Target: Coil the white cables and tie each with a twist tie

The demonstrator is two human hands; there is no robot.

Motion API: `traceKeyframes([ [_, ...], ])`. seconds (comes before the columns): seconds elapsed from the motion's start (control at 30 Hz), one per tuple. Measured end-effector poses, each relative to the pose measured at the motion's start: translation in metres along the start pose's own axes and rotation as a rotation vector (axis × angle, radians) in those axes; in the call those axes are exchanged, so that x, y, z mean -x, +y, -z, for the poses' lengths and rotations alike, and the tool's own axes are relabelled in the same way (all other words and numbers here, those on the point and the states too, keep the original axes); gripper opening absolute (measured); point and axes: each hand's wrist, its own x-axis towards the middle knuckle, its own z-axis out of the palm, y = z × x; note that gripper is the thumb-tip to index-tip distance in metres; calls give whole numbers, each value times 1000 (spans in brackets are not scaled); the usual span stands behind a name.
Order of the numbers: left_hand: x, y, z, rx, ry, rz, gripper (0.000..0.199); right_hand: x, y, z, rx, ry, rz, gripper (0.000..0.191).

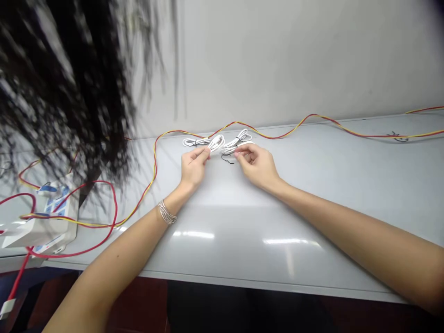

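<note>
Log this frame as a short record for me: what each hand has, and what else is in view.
Left hand: pinches a coiled white cable; chain bracelet on the wrist
Right hand: fingers at a second white cable coil
Beside them: thin black wire
Rest: red-and-yellow twin wire along the back of the white table; white box with blue markings at left; blurred dark hair across the upper left

We are working over a table (298,194) with two coiled cables (217,143) lying side by side near its back edge, our left hand (194,169) and right hand (256,166) reaching them from the front, and a twin wire (314,116) running behind them along that edge, then curving forward to a plastic box (38,233) at the table's left end.
</note>
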Motion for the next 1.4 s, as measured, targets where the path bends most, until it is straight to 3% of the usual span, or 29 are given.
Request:
traceKeyframes([
  [0.07, -4, -2, 1, 37, 64, 34, 32, 2, 3, 0, 159, -19, 81, 9],
  [0.17, -3, 0, -2, 75, 75, 67, 32, 4, 6, -1, 415, -60, 163, 12],
  [0.3, 1, 2, -6, 95, 41, 80, 27, 2, 9, -2, 500, -115, 156, 9],
  [0.43, 1, 3, -7, 162, 44, 100, 22, 0, 8, -1, 416, -179, 185, 9],
  [0.6, -1, 2, -4, 215, 68, 152, 26, 6, -2, 2, 100, -328, 374, 10],
  [0.7, -1, 1, -2, 213, 42, 162, 24, 10, -9, 2, -17, -258, 416, 13],
  [0.87, 7, 1, -6, 32, -192, -3, 22, 9, -8, 1, -62, -135, 339, 13],
  [0.97, 12, 2, -9, 10, -258, -62, 39, 7, -4, 1, -26, -89, 279, 15],
  [1.1, 17, 3, -11, 52, -253, -134, 61, 6, -2, 0, 17, -46, 225, 12],
  [1.3, 22, 6, -11, -149, -160, -211, 20, 8, 0, -3, 67, 11, 246, 10],
  [1.4, 23, 8, -10, -231, -116, -229, 17, 7, 1, -4, 63, -6, 235, 11],
])
